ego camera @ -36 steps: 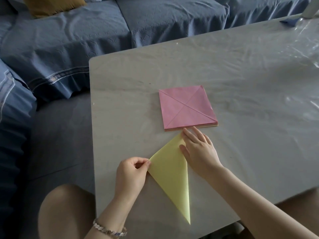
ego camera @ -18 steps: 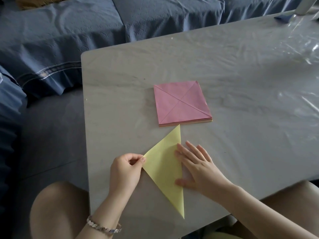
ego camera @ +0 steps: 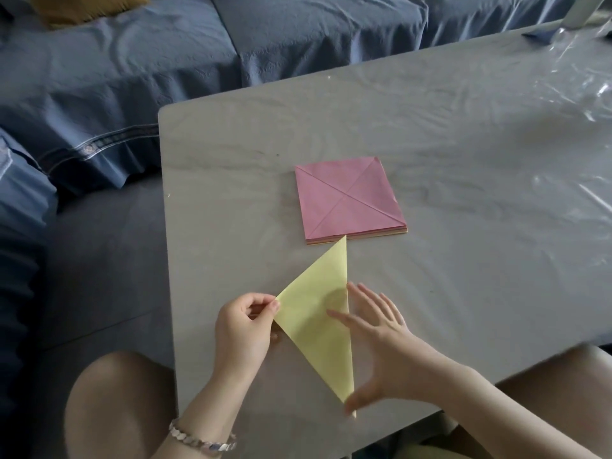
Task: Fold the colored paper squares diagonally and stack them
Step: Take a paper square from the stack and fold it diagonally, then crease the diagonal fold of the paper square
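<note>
Paper of yellow colour (ego camera: 311, 319), already folded into a triangle, is seen in the lower centre of the frame. It lies on the grey table (ego camera: 480, 167) with its upper tip just below the pink stack (ego camera: 347, 197). Its left corner is pinched by the left hand (ego camera: 241, 329) between thumb and forefinger. The right hand (ego camera: 381, 352) is spread with straight fingers along the long right edge, the thumb being placed near the lowest corner. Whether the palm is really pressed on the paper cannot be told, because this part is a little blurred. One second earlier the right fingertips were laid at the upper tip of the triangle, and half a second earlier at its middle; now the lower end has been reached. From this it is judged that the diagonal crease has been stroked along its whole length, so the fold of this sheet is nearly completed. What is left is judged to be the placing of the sheet onto the stack in the centre of the frame, where the top pink sheet is already marked by two crossed creases.
</note>
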`<state>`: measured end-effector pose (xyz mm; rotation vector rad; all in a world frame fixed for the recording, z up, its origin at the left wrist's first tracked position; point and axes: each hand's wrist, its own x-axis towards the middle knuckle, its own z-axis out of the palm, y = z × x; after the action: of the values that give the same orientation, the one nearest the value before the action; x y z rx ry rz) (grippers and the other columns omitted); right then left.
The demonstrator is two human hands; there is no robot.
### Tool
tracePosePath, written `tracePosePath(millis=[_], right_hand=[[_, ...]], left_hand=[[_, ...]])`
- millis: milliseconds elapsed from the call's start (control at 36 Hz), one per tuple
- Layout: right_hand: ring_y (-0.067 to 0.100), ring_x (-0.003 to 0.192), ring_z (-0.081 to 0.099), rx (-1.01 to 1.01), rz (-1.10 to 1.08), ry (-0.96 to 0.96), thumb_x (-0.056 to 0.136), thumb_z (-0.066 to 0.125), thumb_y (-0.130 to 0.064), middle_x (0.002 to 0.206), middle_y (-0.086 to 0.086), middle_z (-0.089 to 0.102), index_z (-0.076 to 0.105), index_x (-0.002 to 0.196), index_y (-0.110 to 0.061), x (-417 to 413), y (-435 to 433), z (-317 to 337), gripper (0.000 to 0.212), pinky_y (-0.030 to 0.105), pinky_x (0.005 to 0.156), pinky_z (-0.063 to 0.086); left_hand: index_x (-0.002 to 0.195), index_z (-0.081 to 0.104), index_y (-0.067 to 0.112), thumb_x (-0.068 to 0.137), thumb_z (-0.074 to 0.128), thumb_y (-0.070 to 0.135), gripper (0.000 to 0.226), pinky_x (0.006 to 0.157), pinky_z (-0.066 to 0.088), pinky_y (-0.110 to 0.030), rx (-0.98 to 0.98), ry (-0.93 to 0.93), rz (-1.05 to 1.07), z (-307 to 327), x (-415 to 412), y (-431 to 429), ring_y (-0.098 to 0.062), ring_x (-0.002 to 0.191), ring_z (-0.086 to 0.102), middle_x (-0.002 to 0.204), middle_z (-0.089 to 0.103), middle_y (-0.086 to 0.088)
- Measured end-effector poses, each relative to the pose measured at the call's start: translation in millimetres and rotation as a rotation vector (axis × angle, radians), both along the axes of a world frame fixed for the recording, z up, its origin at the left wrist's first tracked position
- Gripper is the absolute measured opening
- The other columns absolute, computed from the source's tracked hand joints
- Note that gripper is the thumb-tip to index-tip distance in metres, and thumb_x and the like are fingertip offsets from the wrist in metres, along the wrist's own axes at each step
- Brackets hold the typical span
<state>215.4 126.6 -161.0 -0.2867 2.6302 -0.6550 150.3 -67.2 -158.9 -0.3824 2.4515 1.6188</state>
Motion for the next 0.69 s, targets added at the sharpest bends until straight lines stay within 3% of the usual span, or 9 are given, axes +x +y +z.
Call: tracePosePath(millis=[83, 167, 250, 361, 444, 500, 556, 611, 694], right_hand=[[0.003, 0.137, 0.006, -0.372, -0.348, 0.028, 0.058, 0.064, -0.066, 0.148, -0.017, 0.008, 0.021, 0.121, -0.063, -5.2, -5.4, 16.9, 0.076, 0.034, 0.110, 0.022], [0.004, 0.098, 0.057, -0.757, -0.635, 0.036, 0.076, 0.065, -0.039, 0.112, -0.016, 0.059, 0.051, 0.113, -0.047, -12.5, -8.2, 25.1, 0.041, 0.025, 0.083, 0.050], [0.007, 0.062, 0.060, -1.020, -0.804, 0.030, 0.083, 0.062, 0.001, 0.067, -0.008, 0.066, 0.065, 0.101, -0.023, -19.8, -0.7, 29.1, 0.030, 0.019, 0.061, 0.051], [0.001, 0.049, 0.051, -0.927, -1.029, 0.286, 0.085, 0.059, 0.004, 0.057, -0.014, 0.063, 0.067, 0.089, -0.028, -32.4, 38.9, 20.9, 0.033, 0.016, 0.048, 0.044], [0.000, 0.039, 0.041, -0.751, -1.168, 0.445, 0.087, 0.055, 0.004, 0.047, -0.019, 0.056, 0.063, 0.104, -0.022, -42.0, 85.3, 19.7, 0.032, 0.009, 0.039, 0.032], [-0.001, 0.037, 0.041, -0.600, -1.238, 0.499, 0.086, 0.055, 0.001, 0.051, -0.013, 0.054, 0.061, 0.111, -0.019, -46.0, 115.3, 21.2, 0.032, 0.008, 0.037, 0.029], [-0.002, 0.052, 0.051, -0.416, -1.252, 0.485, 0.083, 0.059, -0.011, 0.075, 0.002, 0.058, 0.062, 0.116, -0.013, -47.4, 137.0, 21.3, 0.033, 0.013, 0.048, 0.038], [0.026, 0.092, 0.060, -0.194, -1.229, 0.368, 0.082, 0.063, -0.016, 0.104, 0.018, 0.061, 0.060, 0.118, -0.011, -45.7, 149.8, 19.6, 0.037, 0.031, 0.075, 0.046], [0.037, 0.122, 0.039, 0.012, -1.150, 0.215, 0.084, 0.062, -0.016, 0.131, 0.023, 0.044, 0.056, 0.124, -0.014, -41.0, 145.4, 21.8, 0.040, 0.036, 0.098, 0.035]], left_hand=[[0.073, 0.065, 0.011, 0.084, 0.063, 0.001, 0.015, 0.046, 0.052, -0.023, 0.145, 0.058, 0.058, 11.2, 0.0, 4.9, -0.010, 0.048, 0.061, 0.069, 0.066, -0.009], [0.072, 0.063, 0.011, 0.084, 0.062, 0.000, 0.016, 0.045, 0.051, -0.021, 0.250, 0.150, 0.073, 25.8, -1.3, 15.3, -0.012, 0.049, 0.062, 0.069, 0.066, -0.008], [0.074, 0.063, 0.014, 0.085, 0.061, 0.003, 0.016, 0.046, 0.051, -0.021, 0.293, 0.216, 0.020, 35.9, -4.8, 28.9, -0.010, 0.052, 0.063, 0.070, 0.065, -0.006], [0.088, 0.058, 0.027, 0.089, 0.058, 0.011, 0.016, 0.055, 0.053, -0.023, 0.213, 0.241, -0.163, 31.4, -14.7, 41.2, -0.008, 0.063, 0.067, 0.085, 0.066, 0.005], [0.096, 0.058, 0.025, 0.086, 0.062, 0.009, 0.020, 0.074, 0.051, -0.021, -0.057, 0.367, -0.304, 18.8, -26.0, 45.7, -0.005, 0.083, 0.064, 0.094, 0.063, 0.007], [0.106, 0.062, 0.015, 0.083, 0.064, 0.007, 0.024, 0.082, 0.046, -0.022, -0.233, 0.471, -0.377, 13.2, -36.2, 50.5, -0.013, 0.094, 0.061, 0.101, 0.063, 0.001], [0.110, 0.063, 0.007, 0.080, 0.065, 0.004, 0.030, 0.090, 0.039, -0.023, -0.359, 0.555, -0.464, 9.6, -48.9, 58.3, -0.021, 0.104, 0.059, 0.111, 0.063, -0.006], [0.115, 0.061, 0.004, 0.081, 0.065, 0.005, 0.035, 0.100, 0.034, -0.028, -0.447, 0.579, -0.544, 9.3, -62.0, 68.1, -0.026, 0.119, 0.052, 0.125, 0.059, -0.011], [0.133, 0.047, 0.012, 0.089, 0.058, 0.016, 0.046, 0.108, 0.021, -0.030, -0.600, 0.554, -0.656, 9.0, -81.3, 82.4, -0.018, 0.140, 0.025, 0.148, 0.036, -0.004]])
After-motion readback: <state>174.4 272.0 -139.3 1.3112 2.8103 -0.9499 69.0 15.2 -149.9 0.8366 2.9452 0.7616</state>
